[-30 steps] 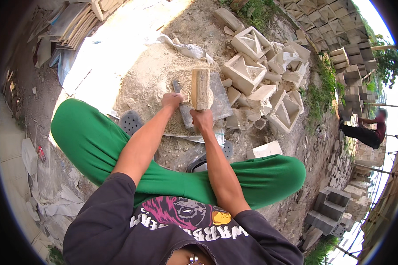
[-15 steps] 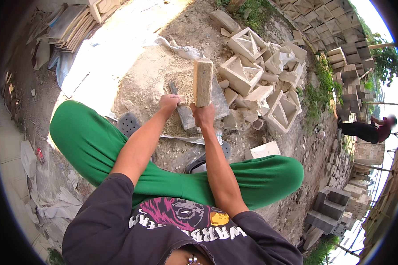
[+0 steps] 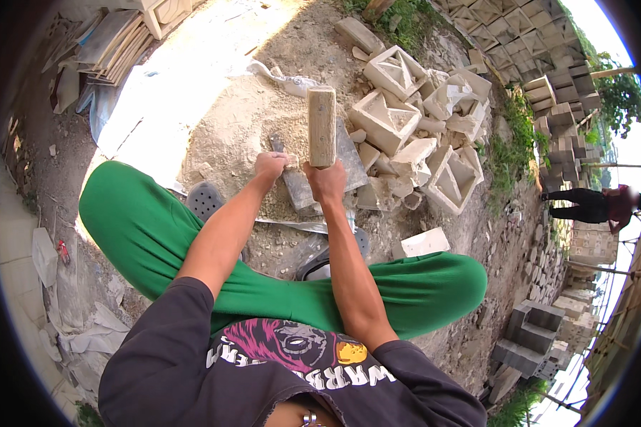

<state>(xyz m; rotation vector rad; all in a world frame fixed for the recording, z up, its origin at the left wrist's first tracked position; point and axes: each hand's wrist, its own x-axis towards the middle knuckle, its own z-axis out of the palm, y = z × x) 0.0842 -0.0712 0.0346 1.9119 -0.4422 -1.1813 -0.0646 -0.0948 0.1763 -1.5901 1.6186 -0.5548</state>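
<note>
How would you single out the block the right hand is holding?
Start at the pile of hollow, square pale blocks on the sandy ground. Just left of it, the right hand grips a solid tan wooden block upright: the only long, plain, unhollowed piece.

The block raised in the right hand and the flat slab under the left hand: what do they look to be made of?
The tan rectangular block in the right hand looks like wood: warm colour, lengthwise streaks, matt, squared ends. It could be a mallet head. The grey flat slab that the left hand rests on looks like stone or cement: dull, dusty, with crumbly debris on it.
</note>
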